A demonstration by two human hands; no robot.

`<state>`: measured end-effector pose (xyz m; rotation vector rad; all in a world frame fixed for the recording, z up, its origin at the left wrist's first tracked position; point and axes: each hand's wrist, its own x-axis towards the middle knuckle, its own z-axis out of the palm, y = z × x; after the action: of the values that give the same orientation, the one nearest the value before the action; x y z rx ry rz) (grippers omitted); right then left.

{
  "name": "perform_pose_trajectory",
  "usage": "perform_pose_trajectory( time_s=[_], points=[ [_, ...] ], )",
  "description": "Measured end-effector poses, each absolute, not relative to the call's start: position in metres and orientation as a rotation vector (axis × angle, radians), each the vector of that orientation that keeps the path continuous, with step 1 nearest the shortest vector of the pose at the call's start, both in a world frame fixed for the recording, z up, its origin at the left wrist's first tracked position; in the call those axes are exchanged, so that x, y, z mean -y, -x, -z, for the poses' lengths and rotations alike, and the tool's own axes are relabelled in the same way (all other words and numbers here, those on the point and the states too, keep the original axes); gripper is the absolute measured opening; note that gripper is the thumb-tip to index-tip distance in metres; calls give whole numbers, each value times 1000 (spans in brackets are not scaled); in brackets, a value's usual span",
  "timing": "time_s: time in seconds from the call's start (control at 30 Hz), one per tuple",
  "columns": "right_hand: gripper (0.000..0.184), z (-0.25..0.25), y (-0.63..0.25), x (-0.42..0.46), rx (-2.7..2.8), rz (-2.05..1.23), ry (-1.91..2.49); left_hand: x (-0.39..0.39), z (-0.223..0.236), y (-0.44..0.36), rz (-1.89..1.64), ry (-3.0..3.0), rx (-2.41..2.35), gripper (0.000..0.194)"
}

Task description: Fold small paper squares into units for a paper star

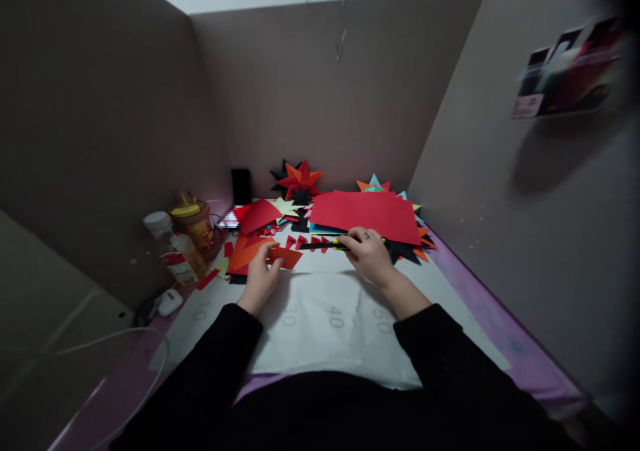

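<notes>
Over the white mat (320,349), the left hand (261,276) pinches orange paper (287,258), the right hand (371,255) scissors (317,245) (dark-bladed).

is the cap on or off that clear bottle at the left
On: the white cap covers the top of the clear bottle. Whether it is screwed tight, I cannot tell.
</notes>
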<state>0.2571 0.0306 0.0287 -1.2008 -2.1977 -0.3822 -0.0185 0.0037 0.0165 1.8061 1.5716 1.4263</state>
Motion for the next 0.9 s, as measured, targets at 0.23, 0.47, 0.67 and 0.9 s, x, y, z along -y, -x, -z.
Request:
perform_pose_trajectory(
  time_s=[0.23, 0.47, 0.67, 0.9],
  points=[
    [34, -29, -255, -29, 2237, 365, 1179, -3, -17, 17, -1376, -1838, -1618, 33],
    [33, -30, -254, -29, 2208, 368, 1182, -6, -12, 21, -1355, -1864, -1634, 34],
    [34, -27, -260, -32, 2215, 379, 1175, -7, -9, 22, -1350, -1859, -1628, 35],
    [34, -25, -258, -34, 2262, 383, 1089, -9, -8, 21, -1361, -1842, -1634, 35]
  ],
)
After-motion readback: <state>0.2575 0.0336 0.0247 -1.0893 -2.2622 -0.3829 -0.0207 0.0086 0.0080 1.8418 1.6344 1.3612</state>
